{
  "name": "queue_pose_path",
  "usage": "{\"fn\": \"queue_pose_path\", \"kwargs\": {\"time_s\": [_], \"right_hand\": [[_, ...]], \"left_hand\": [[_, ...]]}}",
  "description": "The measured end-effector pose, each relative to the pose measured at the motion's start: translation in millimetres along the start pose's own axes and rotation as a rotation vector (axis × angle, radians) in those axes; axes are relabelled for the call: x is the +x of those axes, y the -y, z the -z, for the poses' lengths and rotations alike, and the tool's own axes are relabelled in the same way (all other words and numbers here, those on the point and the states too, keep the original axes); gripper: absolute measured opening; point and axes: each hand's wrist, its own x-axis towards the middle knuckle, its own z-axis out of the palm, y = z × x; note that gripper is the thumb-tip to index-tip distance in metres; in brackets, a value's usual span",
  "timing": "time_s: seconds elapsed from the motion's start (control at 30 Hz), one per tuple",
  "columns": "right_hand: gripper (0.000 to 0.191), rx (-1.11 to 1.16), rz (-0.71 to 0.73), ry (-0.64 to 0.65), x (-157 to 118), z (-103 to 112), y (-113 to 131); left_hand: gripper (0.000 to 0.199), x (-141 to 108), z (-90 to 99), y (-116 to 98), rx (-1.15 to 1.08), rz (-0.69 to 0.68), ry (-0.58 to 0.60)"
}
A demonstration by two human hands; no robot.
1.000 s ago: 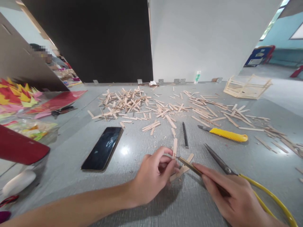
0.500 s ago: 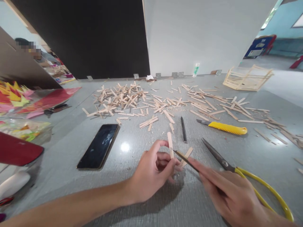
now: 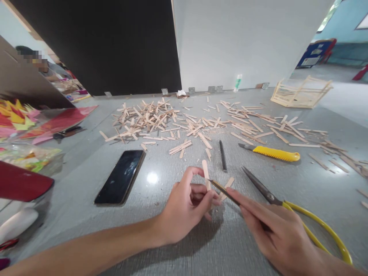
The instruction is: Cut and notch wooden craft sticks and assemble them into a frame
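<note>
Between the thumb and fingers of my left hand (image 3: 188, 209) is a small wooden stick (image 3: 206, 172), held nearly upright above the table. A second wooden stick (image 3: 229, 184) slants behind my left fingertips; whether they touch it I cannot tell. My right hand (image 3: 276, 230) is closed on a thin, dark and gold cutting tool (image 3: 222, 188), whose tip touches the upright stick. Yellow-handled scissors (image 3: 267, 193) lie beside and partly under my right hand. Above them rest a yellow cutter knife (image 3: 276, 153) and a black pen-like rod (image 3: 222, 156).
Wooden sticks (image 3: 149, 117) lie scattered across the grey table (image 3: 77, 230). A phone (image 3: 120, 178) is at left, near a red case (image 3: 23, 182). A stick frame (image 3: 300, 94) and glue stick (image 3: 237, 82) stand at the back. Another person (image 3: 54, 69) sits far left.
The cutting tool and my right hand have shifted slightly left and up, with the tip still at the stick. The view has moved a little; my left hand keeps its hold.
</note>
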Motion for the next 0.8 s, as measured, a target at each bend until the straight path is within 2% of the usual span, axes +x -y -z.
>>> {"fn": "queue_pose_path", "kwargs": {"time_s": [0.8], "right_hand": [[0.042,0.027,0.05,-0.002,1.3,-0.9,-1.1]], "left_hand": [[0.03,-0.2,0.4,2.8,0.094,-0.049,0.007]]}}
